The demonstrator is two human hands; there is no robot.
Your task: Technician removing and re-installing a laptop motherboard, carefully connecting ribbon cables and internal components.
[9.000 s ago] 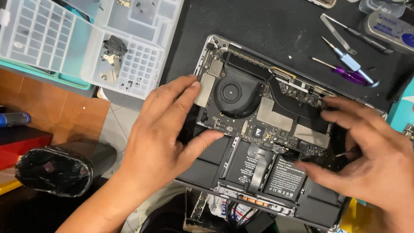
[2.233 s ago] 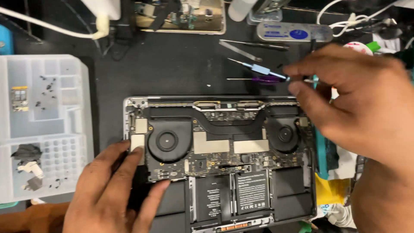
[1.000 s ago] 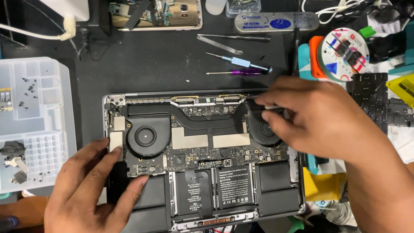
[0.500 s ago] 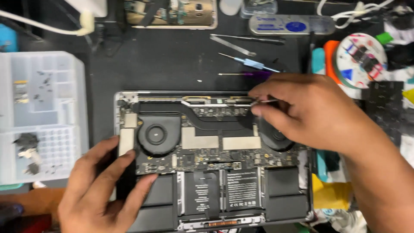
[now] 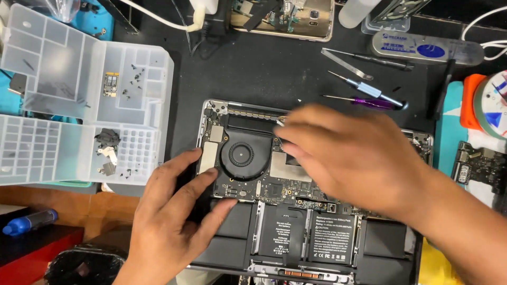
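An opened laptop lies on the black mat with its bottom cover off, showing a round fan, the logic board and black battery cells. My left hand rests flat on the laptop's lower left corner, fingers spread and holding nothing. My right hand reaches over the upper middle of the board. Its fingertips are pinched together on a thin metal tool, of which only the tip shows near the hinge edge. The right hand hides the laptop's right fan.
A clear plastic parts organizer with small screws and parts sits at the left. Screwdrivers, tweezers and a purple driver lie behind the laptop. An opened phone is at the back, a loose circuit board at the right.
My right hand took a thin tool from behind the laptop and moved left across the board to its upper middle. The left hand stayed on the lower left corner.
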